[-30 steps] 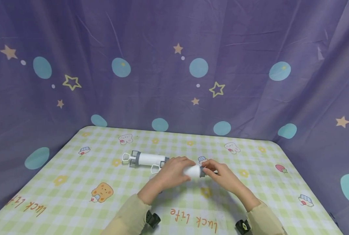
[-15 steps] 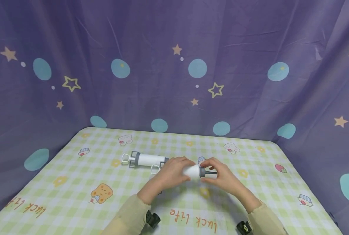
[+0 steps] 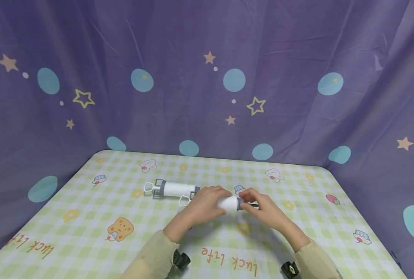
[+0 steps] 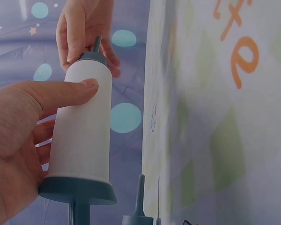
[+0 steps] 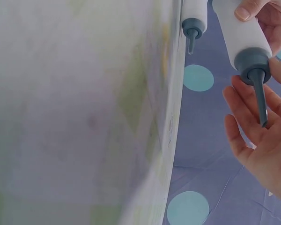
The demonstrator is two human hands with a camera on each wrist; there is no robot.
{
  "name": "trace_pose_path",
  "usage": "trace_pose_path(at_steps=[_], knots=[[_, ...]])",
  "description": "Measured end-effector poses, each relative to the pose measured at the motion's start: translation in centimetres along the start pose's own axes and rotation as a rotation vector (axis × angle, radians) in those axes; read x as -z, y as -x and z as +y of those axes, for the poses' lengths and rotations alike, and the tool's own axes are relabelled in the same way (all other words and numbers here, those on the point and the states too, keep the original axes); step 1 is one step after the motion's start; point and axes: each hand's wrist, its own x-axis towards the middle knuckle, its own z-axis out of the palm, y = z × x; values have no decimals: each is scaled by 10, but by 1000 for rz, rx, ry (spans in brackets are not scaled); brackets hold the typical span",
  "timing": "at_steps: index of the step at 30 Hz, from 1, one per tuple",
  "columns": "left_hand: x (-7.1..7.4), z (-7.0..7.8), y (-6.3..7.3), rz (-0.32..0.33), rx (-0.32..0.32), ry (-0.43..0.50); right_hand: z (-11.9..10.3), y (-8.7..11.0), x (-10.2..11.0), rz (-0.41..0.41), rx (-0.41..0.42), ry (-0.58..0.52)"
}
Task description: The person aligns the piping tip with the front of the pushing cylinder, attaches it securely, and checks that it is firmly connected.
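My left hand (image 3: 205,205) grips the white barrel of a large syringe (image 4: 82,136), its thumb laid across the barrel. This syringe lies sideways, its white ring handle (image 3: 184,200) showing left of the hand and its nozzle toward the right. At the nozzle end my right hand (image 3: 262,208) holds the grey cap (image 5: 251,63) between thumb and fingers. From the cap a thin grey nozzle (image 5: 259,96) runs out past the right palm. Behind the left hand lies a second syringe (image 3: 179,190) of the same kind on the table, its nozzle end partly hidden.
A green checked cloth (image 3: 158,248) with cartoon prints covers the table. A purple curtain (image 3: 179,116) with stars and blue ovals hangs behind it. Close to the left forearm, a small dark end (image 3: 190,228) peeks out beneath the arm.
The right fingers spread apart around the cap half a second ago, baring the nozzle, and have since drawn in on the cap again. The left hand and both syringes stay in place.
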Motion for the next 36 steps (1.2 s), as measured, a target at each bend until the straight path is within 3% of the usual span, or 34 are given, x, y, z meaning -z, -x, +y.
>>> trace_pose_path(at_steps=[16, 19, 26, 31, 36], knots=[[0, 3, 1, 1, -11, -2, 5, -1, -2, -51, -90, -29], [0, 2, 2, 0, 0, -1, 3, 1, -2, -40, -64, -39], [1, 2, 4, 4, 6, 3, -12, 2, -1, 8, 83, -20], [1, 2, 3, 0, 10, 7, -3, 0, -4, 47, 134, 6], [1, 1, 3, 1, 11, 14, -3, 0, -3, 44, 99, 16]])
